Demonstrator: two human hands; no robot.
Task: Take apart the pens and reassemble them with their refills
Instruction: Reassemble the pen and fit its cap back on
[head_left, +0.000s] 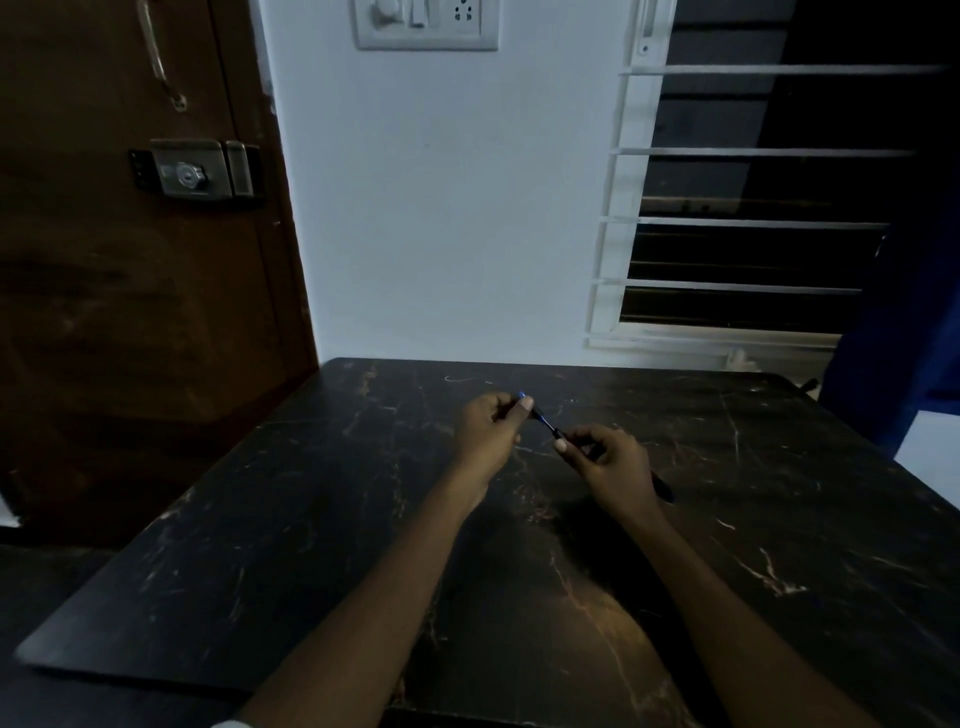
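Observation:
A dark pen (544, 422) with a blue end is held between both hands above the black marble table (311, 519). My left hand (488, 431) pinches its blue far end with thumb and fingers. My right hand (608, 460) grips the near part, its thumb pressed on the barrel. A dark pen-like piece (661, 487) sticks out past the right of my right hand, low over the table; whether it is the same pen's body or a separate pen I cannot tell. The light is dim, so small parts are hard to make out.
The table meets a white wall (441, 234) at its far edge. A brown door with a metal lock (195, 171) stands at left. A barred window (753, 218) is at right, with a blue curtain (904, 338) beside it.

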